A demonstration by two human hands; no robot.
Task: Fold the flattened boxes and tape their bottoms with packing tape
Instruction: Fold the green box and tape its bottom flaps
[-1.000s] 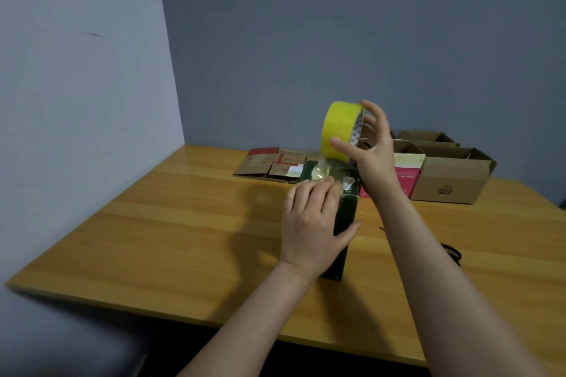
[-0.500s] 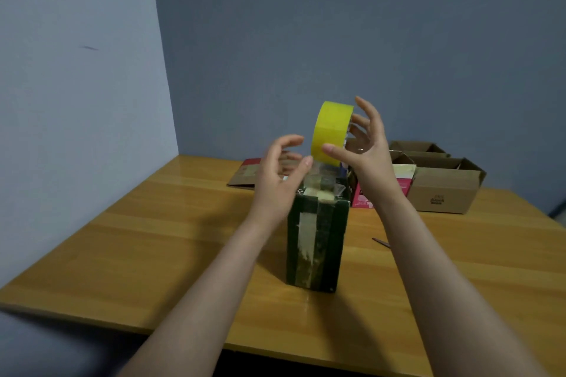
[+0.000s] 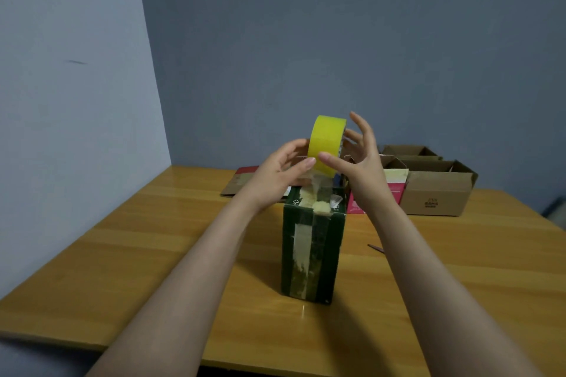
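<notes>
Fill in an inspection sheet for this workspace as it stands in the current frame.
Surface: wooden table, glossy planks.
Job's things: dark green box upright, tape down its near face; yellow tape roll above it, a tape strip running down to the box top; flattened boxes at the back left.
Clutter: open brown cartons and a pink box at the back right; a thin dark object right of the green box, too small to identify.
Hands: right hand grips the roll; left hand curled against the roll's lower edge, grip unclear.
Cables: nothing seen.
Surroundings: blue-grey walls meeting in a corner.
</notes>
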